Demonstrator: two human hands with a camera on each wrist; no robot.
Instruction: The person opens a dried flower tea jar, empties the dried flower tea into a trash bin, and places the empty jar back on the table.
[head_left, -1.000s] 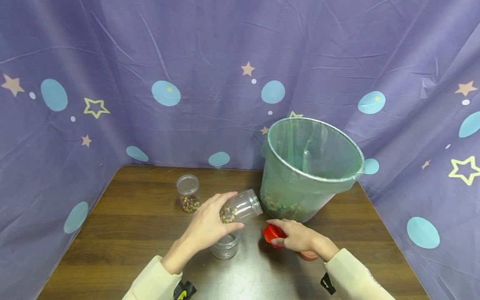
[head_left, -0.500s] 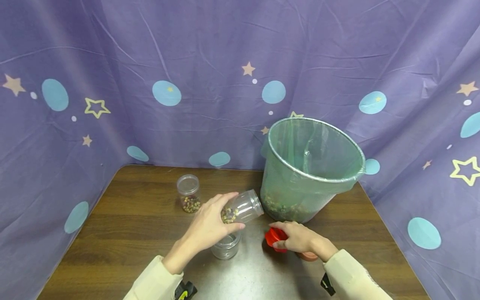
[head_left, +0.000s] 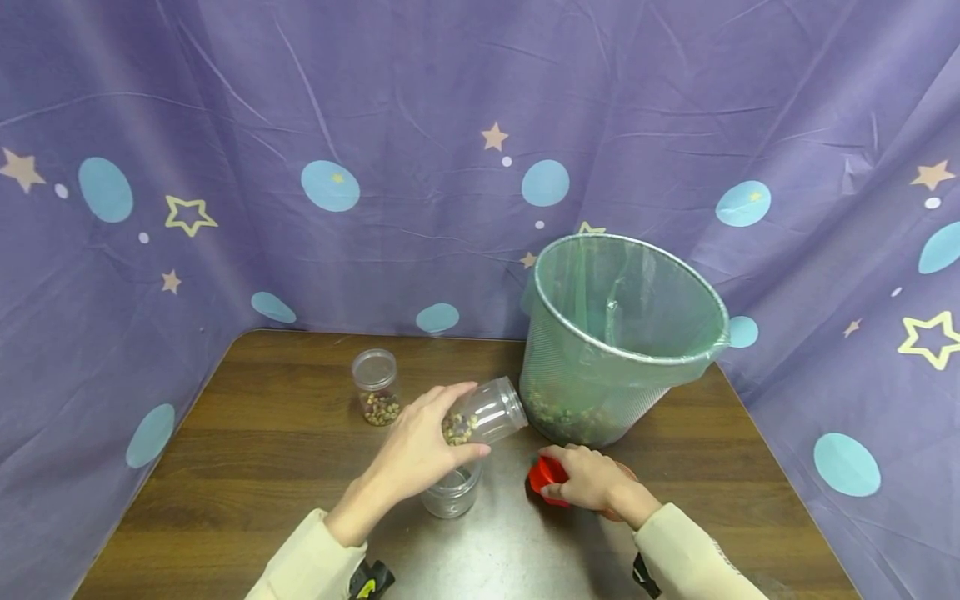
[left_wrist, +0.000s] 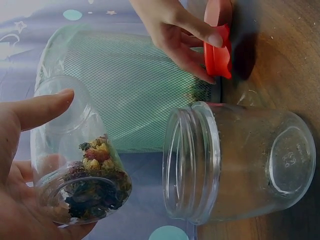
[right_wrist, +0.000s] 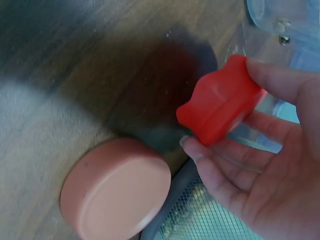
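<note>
In the head view my left hand (head_left: pixel 427 437) grips a clear jar (head_left: pixel 491 412), tilted with its uncapped mouth toward the bin. Dried flower buds (left_wrist: pixel 95 155) lie in its bottom end. Just under that hand an uncovered clear glass jar (head_left: pixel 450 493) stands on the table, partly hidden by the hand. My right hand (head_left: pixel 592 479) pinches a red wavy-edged lid (right_wrist: pixel 220 100) between thumb and fingers, close over the table. Beside it a dull orange-pink round lid (right_wrist: pixel 120 187) lies on the table, mostly covered by the hand in the head view.
A mesh bin (head_left: pixel 622 387) with a green bag liner stands at the back right, bits of dried material at its bottom. Behind my left hand is another clear jar (head_left: pixel 377 387) of dried buds. A purple curtain (head_left: pixel 420 167) surrounds the wooden table (head_left: pixel 285 400).
The right hand has come slightly nearer the body with the red lid, which has turned a little. The left hand and its tilted jar stay nearly still.
</note>
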